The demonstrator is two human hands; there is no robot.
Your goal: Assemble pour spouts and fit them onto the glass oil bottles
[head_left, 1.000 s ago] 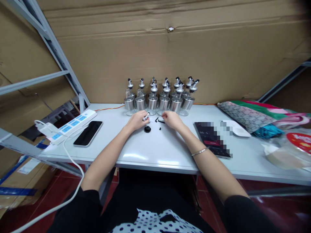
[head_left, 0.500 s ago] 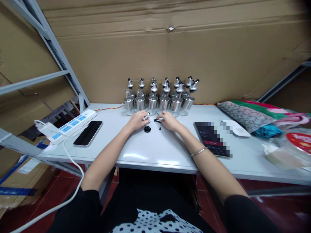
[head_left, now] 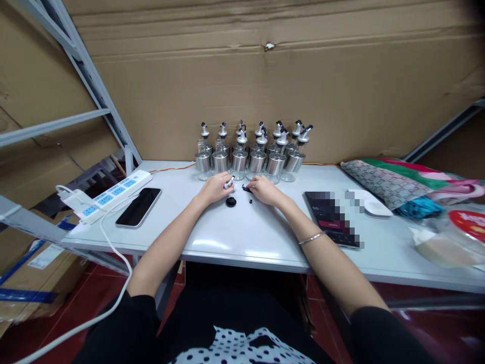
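Note:
My left hand (head_left: 214,189) is closed around a small silver pourer spout (head_left: 228,183), held just above the white table (head_left: 250,237). My right hand (head_left: 264,190) pinches a small black part (head_left: 246,188) close beside the spout. A round black cap (head_left: 231,202) lies on the table under my hands, and a tiny black piece (head_left: 250,201) lies to its right. Several glass and steel dispenser bottles (head_left: 257,154) with spouts stand in rows right behind my hands.
A white and blue power strip (head_left: 109,194) and a black phone (head_left: 138,206) lie on the left. A dark tablet (head_left: 330,218), a white flat object (head_left: 369,205), patterned bags (head_left: 394,182) and plastic wrapping (head_left: 450,232) fill the right. A cardboard wall stands behind; a metal rack frame is at left.
My right hand has moved left to the small black parts and picked one up, bringing it near the spout. My left hand has barely moved.

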